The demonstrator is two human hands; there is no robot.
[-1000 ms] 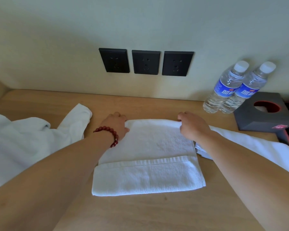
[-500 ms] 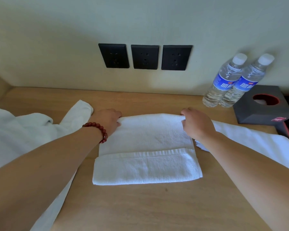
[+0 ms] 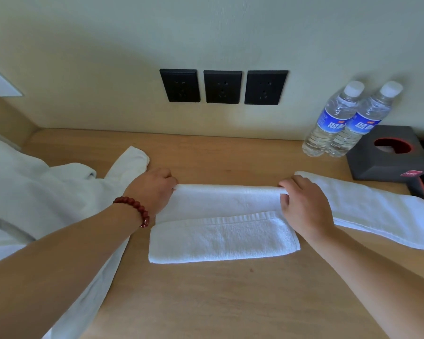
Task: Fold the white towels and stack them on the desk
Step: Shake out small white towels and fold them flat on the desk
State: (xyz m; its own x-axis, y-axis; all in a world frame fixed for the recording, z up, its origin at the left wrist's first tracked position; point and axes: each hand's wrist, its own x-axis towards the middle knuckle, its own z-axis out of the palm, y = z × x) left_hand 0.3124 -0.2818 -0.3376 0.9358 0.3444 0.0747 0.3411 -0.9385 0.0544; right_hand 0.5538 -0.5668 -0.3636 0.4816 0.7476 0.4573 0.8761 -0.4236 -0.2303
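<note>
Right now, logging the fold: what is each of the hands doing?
Left hand: pinching the far left corner of the folded white towel.
Right hand: gripping the same towel's far right corner.

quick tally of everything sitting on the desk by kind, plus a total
White cloth items: 3 (folded white towel, long white towel, crumpled white linen)
Clear plastic water bottles: 2
Dark grey tissue box: 1
Total: 6
</note>
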